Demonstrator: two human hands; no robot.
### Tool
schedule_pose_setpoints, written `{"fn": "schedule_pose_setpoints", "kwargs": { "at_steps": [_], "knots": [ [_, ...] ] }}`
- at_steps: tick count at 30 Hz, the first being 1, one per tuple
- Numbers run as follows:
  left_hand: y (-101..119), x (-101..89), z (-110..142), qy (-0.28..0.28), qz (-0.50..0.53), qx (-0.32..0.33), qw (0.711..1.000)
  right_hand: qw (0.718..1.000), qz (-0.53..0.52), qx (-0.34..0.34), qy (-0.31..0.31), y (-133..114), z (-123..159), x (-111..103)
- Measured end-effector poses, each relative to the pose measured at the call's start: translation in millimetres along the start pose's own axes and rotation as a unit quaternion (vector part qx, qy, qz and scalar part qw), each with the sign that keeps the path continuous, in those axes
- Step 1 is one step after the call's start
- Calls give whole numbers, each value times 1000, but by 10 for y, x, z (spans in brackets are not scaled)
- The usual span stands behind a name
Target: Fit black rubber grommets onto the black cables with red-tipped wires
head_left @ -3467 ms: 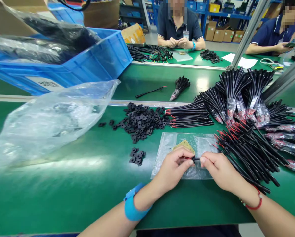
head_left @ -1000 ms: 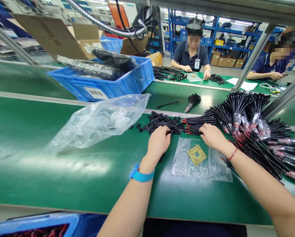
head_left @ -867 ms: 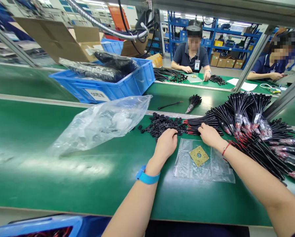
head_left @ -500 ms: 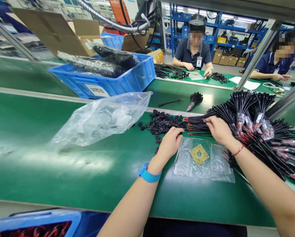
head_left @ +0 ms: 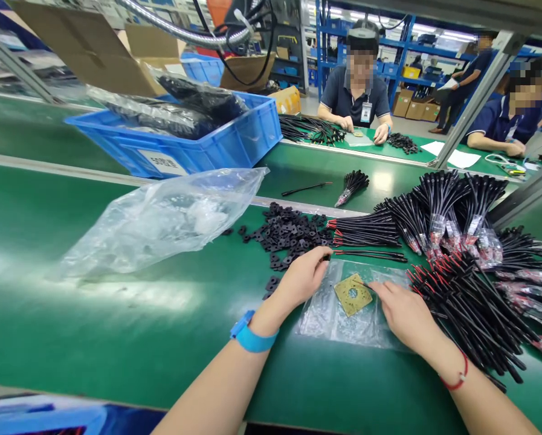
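A tan perforated square card (head_left: 352, 295) is laid flat on a clear plastic bag (head_left: 318, 320), which is spread on the green workbench (head_left: 116, 344), apparently to give a clean surface between the hands. The right hand (head_left: 404, 315) is held just beside the card, its fingers (head_left: 385, 289) closed in a pinch. A thin dark strand (head_left: 365, 283) seems to run from them towards the card, though what is gripped is too fine to be made out. The left hand (head_left: 303, 278) is half closed at the bag's upper edge, with its fingertips (head_left: 325, 254) drawn together by a small dark item that cannot be identified. Black rubber pieces (head_left: 289, 232) are heaped just beyond that hand, and red-tipped black wires (head_left: 365, 231) are laid beside them, seemingly within easy reach. A larger wire heap (head_left: 465, 308) is piled to the right, while a crumpled clear bag (head_left: 153, 223) lies to the left, pushed away from the working area.
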State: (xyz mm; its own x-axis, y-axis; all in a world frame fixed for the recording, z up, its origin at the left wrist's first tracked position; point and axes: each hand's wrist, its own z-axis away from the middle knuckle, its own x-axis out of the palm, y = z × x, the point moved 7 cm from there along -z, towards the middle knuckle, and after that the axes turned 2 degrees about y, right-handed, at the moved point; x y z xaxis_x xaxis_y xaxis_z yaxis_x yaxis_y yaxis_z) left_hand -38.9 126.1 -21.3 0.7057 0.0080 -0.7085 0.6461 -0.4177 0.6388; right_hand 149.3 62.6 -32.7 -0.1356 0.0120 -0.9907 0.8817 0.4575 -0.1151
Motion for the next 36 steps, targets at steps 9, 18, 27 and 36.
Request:
{"fn": "schedule_pose_setpoints", "kwargs": {
  "at_steps": [9,18,27,36],
  "knots": [
    [33,69,12,-5,191,-98,977,1000,17,-8,-23,-2,9,162],
    [171,334,151,-104,426,-234,868,953,-283,19,109,187,124,-146],
    [335,375,205,-133,441,-221,859,952,-256,7,167,105,175,-274],
    [320,360,209,-127,397,-206,885,950,-256,4,177,100,185,-319]
  ]
}}
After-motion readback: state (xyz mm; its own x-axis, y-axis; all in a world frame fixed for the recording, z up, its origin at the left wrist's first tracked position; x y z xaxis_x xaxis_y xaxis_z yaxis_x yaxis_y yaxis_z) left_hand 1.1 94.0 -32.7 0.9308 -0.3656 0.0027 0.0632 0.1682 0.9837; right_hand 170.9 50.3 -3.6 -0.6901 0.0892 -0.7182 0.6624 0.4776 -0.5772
